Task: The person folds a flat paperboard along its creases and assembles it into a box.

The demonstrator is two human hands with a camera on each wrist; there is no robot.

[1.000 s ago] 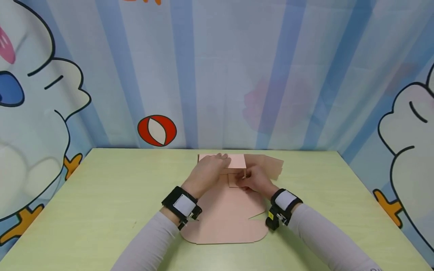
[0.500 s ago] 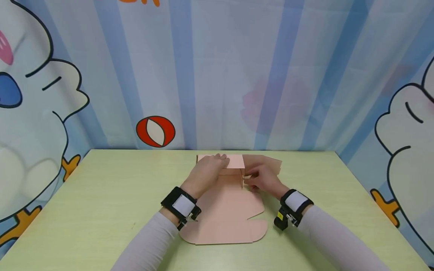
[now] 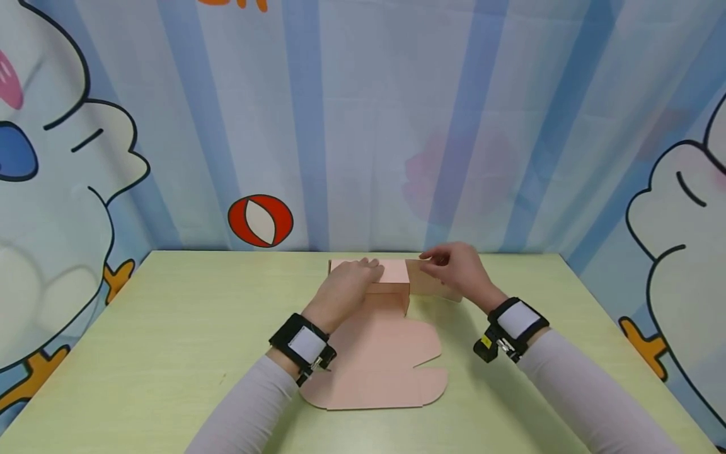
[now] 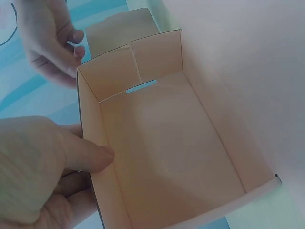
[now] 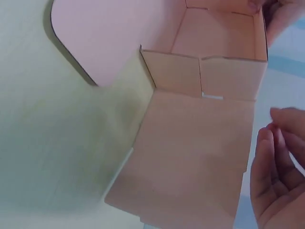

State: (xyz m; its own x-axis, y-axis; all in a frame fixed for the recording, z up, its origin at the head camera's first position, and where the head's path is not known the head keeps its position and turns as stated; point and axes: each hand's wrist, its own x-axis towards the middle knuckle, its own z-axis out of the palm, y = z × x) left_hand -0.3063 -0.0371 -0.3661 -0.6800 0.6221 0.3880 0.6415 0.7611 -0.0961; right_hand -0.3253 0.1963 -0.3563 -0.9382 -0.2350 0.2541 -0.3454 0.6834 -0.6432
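A pink cardboard box point(image 4: 162, 138), partly folded up, stands near the table's far edge in the head view. My left hand point(image 3: 347, 285) grips one of its walls, thumb inside and fingers outside in the left wrist view. From the box's right end a wide side flap point(image 5: 195, 148) sticks out, unfolded. Beside that flap's edge is my right hand point(image 5: 281, 171), its fingers loosely curled with nothing in them. A slot point(image 5: 212, 96) shows at the foot of the end wall. The rounded lid panel point(image 3: 374, 386) lies flat toward me.
The box rests on a pale green table point(image 3: 170, 328). Behind the table's far edge hangs a blue striped curtain point(image 3: 351, 126) with cartoon figures printed on it. Each wrist wears a black strap with a small camera.
My right hand has left the small flap at the box's front right corner and moved up and right to the side flap. My left hand has stayed on the box.
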